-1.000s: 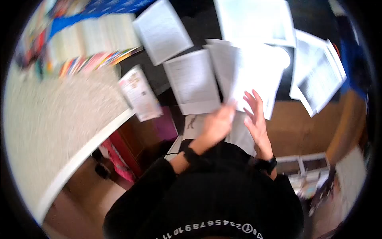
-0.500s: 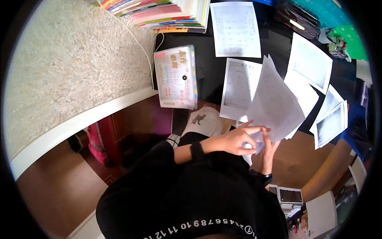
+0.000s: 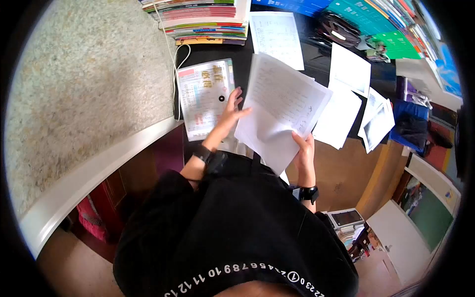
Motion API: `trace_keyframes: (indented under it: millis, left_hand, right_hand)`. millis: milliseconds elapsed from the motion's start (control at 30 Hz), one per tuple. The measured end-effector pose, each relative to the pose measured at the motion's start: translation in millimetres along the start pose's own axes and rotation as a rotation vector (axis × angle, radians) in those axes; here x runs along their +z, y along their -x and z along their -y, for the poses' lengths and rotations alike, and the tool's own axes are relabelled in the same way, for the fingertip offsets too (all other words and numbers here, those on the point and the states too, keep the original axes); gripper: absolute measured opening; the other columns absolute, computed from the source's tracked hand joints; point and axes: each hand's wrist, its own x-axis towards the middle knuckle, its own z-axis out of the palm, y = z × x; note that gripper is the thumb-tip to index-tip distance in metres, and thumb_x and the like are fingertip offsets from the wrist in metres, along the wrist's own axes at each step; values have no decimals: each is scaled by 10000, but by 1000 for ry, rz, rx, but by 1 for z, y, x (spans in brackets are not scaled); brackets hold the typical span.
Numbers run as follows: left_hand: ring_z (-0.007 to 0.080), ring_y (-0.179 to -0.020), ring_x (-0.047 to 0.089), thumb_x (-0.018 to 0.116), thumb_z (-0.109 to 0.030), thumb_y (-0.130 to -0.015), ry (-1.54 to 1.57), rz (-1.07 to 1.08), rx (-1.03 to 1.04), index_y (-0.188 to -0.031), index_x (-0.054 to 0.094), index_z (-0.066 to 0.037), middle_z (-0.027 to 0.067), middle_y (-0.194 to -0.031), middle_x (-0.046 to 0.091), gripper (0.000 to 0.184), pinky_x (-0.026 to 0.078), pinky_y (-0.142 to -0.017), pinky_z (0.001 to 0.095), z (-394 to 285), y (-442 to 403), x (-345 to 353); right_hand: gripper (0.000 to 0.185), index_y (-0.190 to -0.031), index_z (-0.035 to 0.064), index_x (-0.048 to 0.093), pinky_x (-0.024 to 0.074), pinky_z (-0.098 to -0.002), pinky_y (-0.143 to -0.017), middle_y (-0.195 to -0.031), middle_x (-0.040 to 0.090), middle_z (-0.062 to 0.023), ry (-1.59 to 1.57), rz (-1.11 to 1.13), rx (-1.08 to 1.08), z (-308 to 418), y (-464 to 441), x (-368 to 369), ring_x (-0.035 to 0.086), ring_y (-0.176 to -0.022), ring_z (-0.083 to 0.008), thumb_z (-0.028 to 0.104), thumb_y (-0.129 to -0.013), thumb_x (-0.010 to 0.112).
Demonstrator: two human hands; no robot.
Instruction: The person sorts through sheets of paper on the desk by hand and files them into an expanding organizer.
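A few loose printed sheets (image 3: 282, 101) are held up above the dark desk, their lower right edge pinched in my right hand (image 3: 305, 153), thumb on top. At their left edge is my left hand (image 3: 231, 113), fingers apart; whether it touches the paper I cannot tell. A clear document folder (image 3: 203, 106) with a black button lies just left of that hand. Beyond the held sheets lies a printed page (image 3: 277, 37). Other pages (image 3: 350, 69) and a whiter sheet (image 3: 338, 116) overlap to the right, near a smaller pile (image 3: 377, 121).
Stacked books (image 3: 203, 24) stand at the back left beside a white cable (image 3: 174, 74). A dark pouch (image 3: 339, 30), a green booklet (image 3: 396, 44) and blue-green books (image 3: 361, 17) are at the back right. A pale textured surface (image 3: 89, 99) fills the left.
The view has shifted. The lifted sheets have tilted flatter towards the left, over where a page lay. My left hand has moved left, away from my right hand, and its fingers have spread.
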Motion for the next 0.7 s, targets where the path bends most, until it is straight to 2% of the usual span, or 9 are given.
trace_keyframes:
  millis: [33, 67, 167, 200, 300, 333, 433, 533, 700]
  left_hand:
    - [262, -1269, 369, 725, -188, -753, 144, 62, -112, -1430, 208, -78, 154, -1441, 284, 858, 279, -1059, 416, -3, -6, -5]
    - [251, -1235, 410, 713, -202, -767, 150, 110, -167, -1378, 310, -14, 184, -1354, 408, 756, 295, -1044, 388, -4, -11, -7]
    - [240, -1124, 511, 706, -202, -763, 23, 257, -84, -1266, 451, 36, 161, -1182, 563, 612, 363, -982, 353, 6, -31, -4]
    - [213, -958, 590, 725, -181, -730, 65, 196, -57, -1098, 570, 67, 137, -1015, 638, 470, 428, -884, 317, -1, -30, 8]
    - [208, -1028, 557, 720, -119, -732, -121, 254, -161, -1168, 501, 65, 144, -1112, 593, 521, 423, -895, 322, -6, -37, 23]
    - [190, -945, 584, 706, -110, -741, -205, 112, -82, -1060, 578, 51, 125, -989, 633, 380, 435, -856, 304, -29, -22, 40]
    - [186, -1052, 544, 695, -120, -730, -164, 465, 110, -1024, 638, -54, 99, -1138, 577, 307, 420, -905, 315, -13, -30, 40]
    - [201, -1102, 525, 697, -75, -698, -179, 363, 304, -1033, 645, -75, 75, -1131, 591, 339, 386, -958, 315, -12, -21, 53]
    - [248, -1211, 452, 712, -35, -656, -235, 203, 313, -997, 673, -118, 95, -1215, 550, 353, 336, -1025, 358, 16, -38, 59]
  right_hand:
    - [277, -1116, -46, 544, 451, -304, -828, -1047, 617, -116, 4, -19, -11, 2, 3, -3, 590, -941, -197, 40, -853, 559]
    - [276, -1113, -48, 546, 452, -303, -825, -1043, 618, -119, 8, -33, -24, 5, 3, -5, 593, -934, -197, 38, -852, 560]
    - [243, -1061, -51, 577, 446, -284, -783, -984, 633, -103, 137, -108, -111, 6, -6, -18, 587, -876, -167, 40, -836, 594]
    - [227, -1043, -46, 589, 445, -277, -764, -961, 639, -93, 244, -124, -142, -6, -18, -40, 585, -852, -154, 38, -833, 604]
    - [153, -953, -29, 616, 438, -260, -721, -873, 639, -61, 399, -238, -226, -11, -36, -50, 578, -792, -142, 30, -813, 636]
    - [148, -945, -29, 618, 443, -263, -731, -891, 637, -68, 407, -226, -262, -4, -38, -49, 580, -807, -148, 28, -810, 640]
    - [163, -934, 13, 636, 443, -281, -834, -1029, 626, -90, 425, -60, -285, 8, -46, -61, 570, -971, -177, -31, -777, 634]
    - [184, -962, 38, 647, 411, -295, -906, -1067, 626, -94, 510, 121, -332, 11, -61, -76, 538, -1098, -202, -11, -789, 608]
    - [228, -1006, 42, 650, 397, -322, -967, -1129, 614, -126, 365, 142, -157, 6, -91, -99, 533, -1127, -225, 57, -782, 612]
